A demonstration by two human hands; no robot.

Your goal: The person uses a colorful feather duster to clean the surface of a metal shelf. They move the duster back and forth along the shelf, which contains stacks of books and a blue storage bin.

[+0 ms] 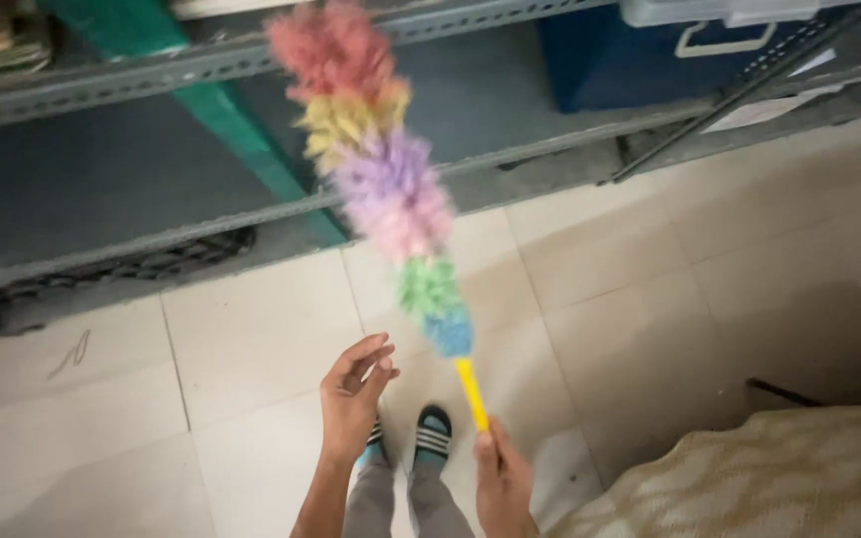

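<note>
Right hand (502, 483) at the 6 o'clock edge of the view: its grip is closed around the yellow handle (470, 393) of a feather duster (381, 169). The duster rises from that hand toward 11 o'clock, tilted slightly left. Its fluffy head runs in colour bands: blue nearest the handle, then green, lilac, yellow and pink at the tip. The tip stands in front of the grey metal shelving (201, 70) along the 12 o'clock side; contact with the shelf cannot be told.

Left hand (353, 399) at 7 o'clock: grip open, fingers loosely curled, palm turned toward the duster, holding nothing, near the blue band but apart from it.

Below the hands, two feet in striped sandals (432, 435) stand on the pale tiled floor (251, 339). A blue bin (650, 55) sits on the shelf at 1 o'clock. A green post (251, 149) slants across the shelving at 11 o'clock.
</note>
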